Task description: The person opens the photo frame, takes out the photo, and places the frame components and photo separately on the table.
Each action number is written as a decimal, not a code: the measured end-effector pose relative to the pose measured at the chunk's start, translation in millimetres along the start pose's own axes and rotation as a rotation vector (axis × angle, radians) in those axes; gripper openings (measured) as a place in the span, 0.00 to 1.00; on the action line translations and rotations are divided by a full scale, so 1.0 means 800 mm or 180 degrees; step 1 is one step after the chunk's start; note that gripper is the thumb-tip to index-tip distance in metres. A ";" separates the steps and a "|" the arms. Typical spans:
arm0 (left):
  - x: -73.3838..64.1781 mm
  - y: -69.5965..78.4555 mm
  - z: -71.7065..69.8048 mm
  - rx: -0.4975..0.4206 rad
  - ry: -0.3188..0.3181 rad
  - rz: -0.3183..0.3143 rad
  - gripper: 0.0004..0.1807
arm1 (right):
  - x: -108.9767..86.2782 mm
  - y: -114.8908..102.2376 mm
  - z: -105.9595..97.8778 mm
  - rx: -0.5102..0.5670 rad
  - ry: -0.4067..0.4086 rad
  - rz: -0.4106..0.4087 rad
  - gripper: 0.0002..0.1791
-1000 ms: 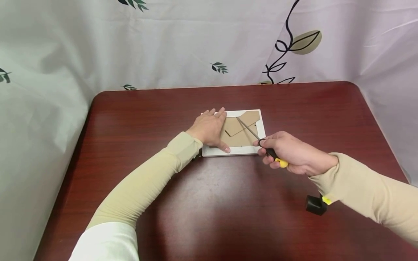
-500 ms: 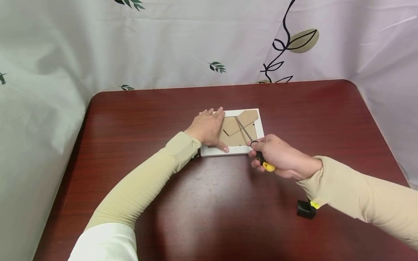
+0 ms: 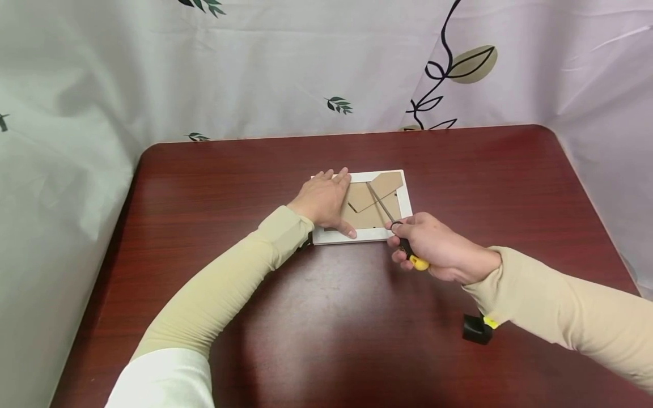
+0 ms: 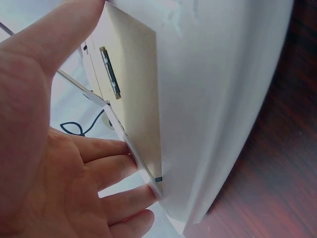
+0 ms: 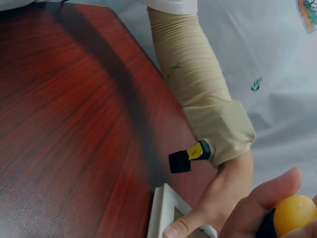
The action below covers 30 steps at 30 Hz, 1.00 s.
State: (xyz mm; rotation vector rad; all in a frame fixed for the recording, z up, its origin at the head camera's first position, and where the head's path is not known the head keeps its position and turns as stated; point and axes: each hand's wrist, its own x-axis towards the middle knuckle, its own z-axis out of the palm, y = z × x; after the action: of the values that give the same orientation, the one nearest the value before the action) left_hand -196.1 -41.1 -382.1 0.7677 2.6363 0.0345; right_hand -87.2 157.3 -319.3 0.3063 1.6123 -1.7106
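A white picture frame (image 3: 377, 234) lies on the table with its brown backing board (image 3: 366, 220) facing up. My left hand (image 3: 321, 199) rests spread over the frame's left end, thumb on the near rim and fingers reaching the far one. In the left wrist view, a small metal piece (image 4: 110, 73) shows on the backing. My right hand (image 3: 439, 246) grips a screwdriver (image 3: 405, 247) by its black and yellow handle, at the frame's near right corner. Its shaft slants across the backing, tip at the far inner edge. The right wrist view shows the yellow handle end (image 5: 294, 214).
The dark red wooden table (image 3: 326, 328) extends around the frame on all sides. A pale curtain (image 3: 275, 68) with leaf prints hangs behind its far edge. A black camera (image 3: 476, 329) hangs beneath my right wrist, close over the table.
My right hand has shifted left and slightly toward me, swinging the screwdriver's handle while its tip stays at the far inner edge. The left hand holds its place on the picture frame.
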 end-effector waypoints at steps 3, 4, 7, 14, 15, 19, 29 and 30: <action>0.001 0.000 0.000 0.0010 0.0019 0.0022 0.75 | 0.000 0.002 0.000 0.0001 0.0016 -0.0008 0.05; 0.001 0.000 0.000 0.0012 0.0022 0.0029 0.75 | 0.000 0.002 0.000 0.0003 0.0019 -0.0011 0.05; 0.001 0.001 0.000 0.0026 0.0015 0.0038 0.75 | 0.000 0.002 0.000 0.0018 0.0021 -0.0006 0.05; 0.001 0.001 -0.002 0.0069 0.0044 0.0065 0.75 | -0.001 0.004 0.001 0.0029 0.0028 -0.0037 0.06; 0.000 0.001 -0.002 0.0074 0.0050 0.0066 0.75 | -0.001 0.005 0.001 0.0026 0.0039 -0.0038 0.07; 0.000 0.001 -0.001 0.0078 0.0038 0.0050 0.75 | -0.001 0.005 0.001 0.0002 0.0059 -0.0047 0.08; 0.002 0.001 0.000 0.0086 0.0052 0.0043 0.74 | 0.002 0.009 0.002 -0.0023 0.0049 -0.0054 0.10; 0.001 0.001 -0.001 0.0087 0.0053 0.0038 0.74 | 0.002 0.009 0.002 -0.0016 0.0049 -0.0045 0.10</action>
State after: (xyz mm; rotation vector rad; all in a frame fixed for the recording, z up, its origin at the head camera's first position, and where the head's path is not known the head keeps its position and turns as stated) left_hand -196.7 -39.9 -381.9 0.7955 2.6531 0.0082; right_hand -83.3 155.7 -325.4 0.3068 1.6334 -1.7185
